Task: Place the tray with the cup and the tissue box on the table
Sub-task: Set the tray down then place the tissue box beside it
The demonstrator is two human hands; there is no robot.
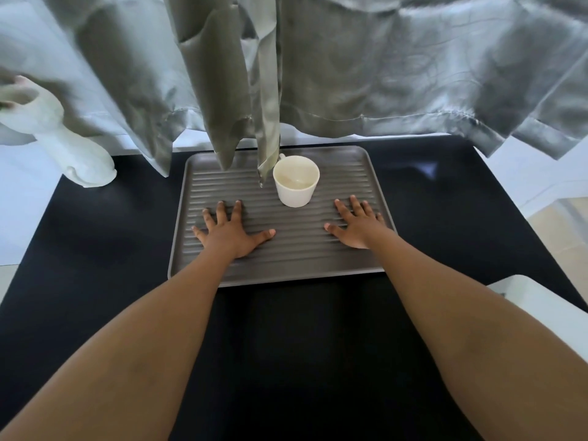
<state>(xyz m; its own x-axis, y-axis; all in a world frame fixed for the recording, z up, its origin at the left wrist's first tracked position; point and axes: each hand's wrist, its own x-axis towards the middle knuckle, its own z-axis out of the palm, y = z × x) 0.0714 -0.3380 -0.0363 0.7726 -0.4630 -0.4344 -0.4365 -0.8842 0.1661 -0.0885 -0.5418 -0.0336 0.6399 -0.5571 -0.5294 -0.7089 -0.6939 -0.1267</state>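
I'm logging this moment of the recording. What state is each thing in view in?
Tray: flat on the black table.
Cup: upright on the tray, looks empty.
Left hand: open, palm down on the tray.
Right hand: open, palm down on the tray.
Curtain: hanging, its ends over the tray's far edge.
White figurine: standing at table's far left.

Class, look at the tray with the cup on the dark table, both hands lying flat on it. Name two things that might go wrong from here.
1. The curtain hangs right beside the cup; sliding the tray could snag it and tip the cup.
2. Left hand and right hand lie flat, gripping nothing, so the tray may skid on the table. No tissue box is visible yet.
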